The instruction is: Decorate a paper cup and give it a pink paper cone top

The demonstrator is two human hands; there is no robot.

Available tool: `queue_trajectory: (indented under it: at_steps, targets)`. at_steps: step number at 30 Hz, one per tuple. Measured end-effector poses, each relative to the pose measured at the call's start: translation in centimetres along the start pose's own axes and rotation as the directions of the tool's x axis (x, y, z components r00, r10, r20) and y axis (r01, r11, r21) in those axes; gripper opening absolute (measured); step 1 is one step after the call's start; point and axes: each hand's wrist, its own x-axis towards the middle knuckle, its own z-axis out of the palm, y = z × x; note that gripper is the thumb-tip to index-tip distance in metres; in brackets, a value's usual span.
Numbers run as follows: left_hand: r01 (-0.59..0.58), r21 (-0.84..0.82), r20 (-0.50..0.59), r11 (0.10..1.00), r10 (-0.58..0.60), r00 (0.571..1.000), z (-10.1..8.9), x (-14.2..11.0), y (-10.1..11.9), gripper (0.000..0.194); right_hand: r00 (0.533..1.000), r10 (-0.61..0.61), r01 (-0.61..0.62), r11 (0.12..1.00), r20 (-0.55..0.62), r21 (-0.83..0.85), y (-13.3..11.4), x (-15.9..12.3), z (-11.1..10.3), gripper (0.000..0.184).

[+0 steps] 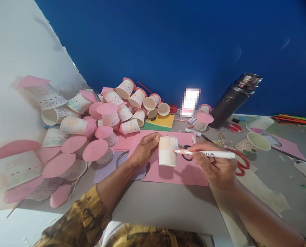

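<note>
My left hand (143, 150) is wrapped round a plain white paper cup (167, 151) and holds it upright just above a pink paper sheet (178, 169). My right hand (214, 164) grips a white acrylic marker (206, 154). The marker lies level, with its pink tip touching the cup's right side. Under the marker lie scissors with black handles (187, 152) on the pink sheet.
A heap of decorated paper cups with pink lids (96, 120) fills the table's left half. A dark flask (232, 99) leans at the back right. Red scissors (241, 161), a bowl-like cup (253, 142), yellow paper (161, 120) and loose markers (192, 131) lie around.
</note>
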Motion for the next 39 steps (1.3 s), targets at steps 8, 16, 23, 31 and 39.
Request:
queue_trajectory:
  at_steps: [8,16,23,31,39]
  targets:
    - [0.013,-0.133,-0.013,0.991,-0.015,1.0,0.6,0.0,0.6,0.036,0.999,0.042,-0.042,0.999,-0.029,-0.002,0.0,0.1,-0.3,0.016]
    - [0.023,-0.176,-0.046,0.984,-0.032,0.998,0.9,-0.1,0.5,0.036,1.0,0.015,-0.015,1.0,-0.024,-0.021,0.0,0.1,-0.3,0.016]
    - [0.009,-0.202,-0.073,0.979,-0.024,0.997,1.2,-0.1,0.4,0.034,0.998,-0.05,0.047,0.997,0.047,0.067,0.2,0.1,-0.4,0.024]
    - [-0.026,-0.172,-0.133,0.985,0.003,0.991,1.1,0.0,0.2,0.037,0.992,-0.064,0.051,0.991,0.104,0.124,-0.3,0.4,-0.2,0.022]
    - [-0.048,-0.184,-0.087,0.982,0.032,0.996,0.8,0.2,0.1,0.033,1.0,-0.008,0.006,0.99,0.015,0.139,-0.1,-0.1,-0.5,0.022]
